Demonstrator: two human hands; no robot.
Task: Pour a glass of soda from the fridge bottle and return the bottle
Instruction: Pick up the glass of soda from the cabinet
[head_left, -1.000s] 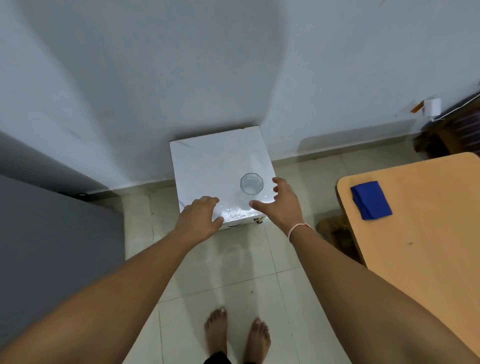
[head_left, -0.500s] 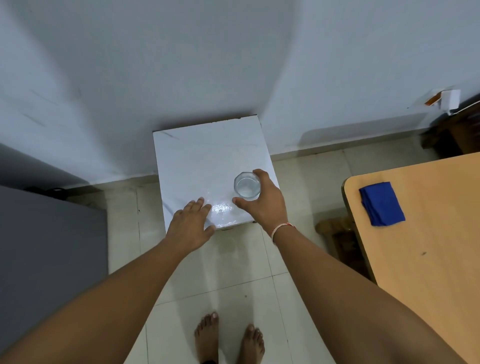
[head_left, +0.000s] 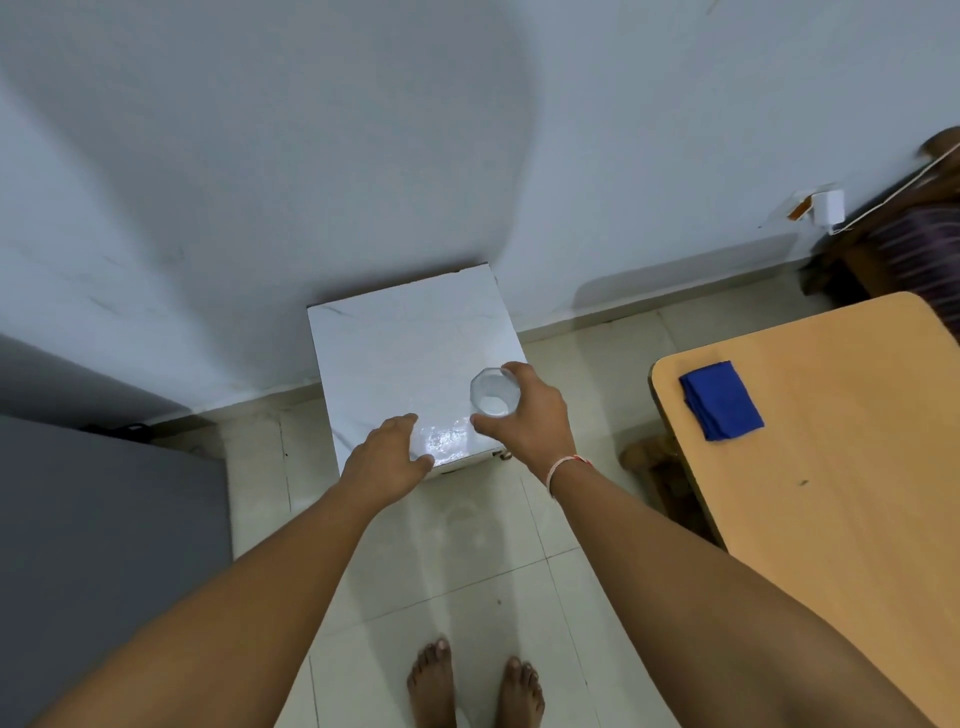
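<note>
Glass is the only task item in sight; no soda bottle shows, and the grey block (head_left: 104, 545) at the far left could be the fridge, though I cannot tell. Biggest nearby is the wooden table (head_left: 841, 467) on the right, carrying a folded blue cloth (head_left: 722, 400). Against the wall stands a small white marble-topped table (head_left: 395, 353), and the glass (head_left: 494, 392) sits near its front right corner, upright and apparently empty. The right hand (head_left: 530, 415) wraps it, thumb in front and fingers behind, a closed grip on the wall of the glass. The left hand (head_left: 387, 457) rests flat and loose on the front edge, holding nothing. To lift well, I would keep the glass level and squeeze below the rim, steadying with the left.
</note>
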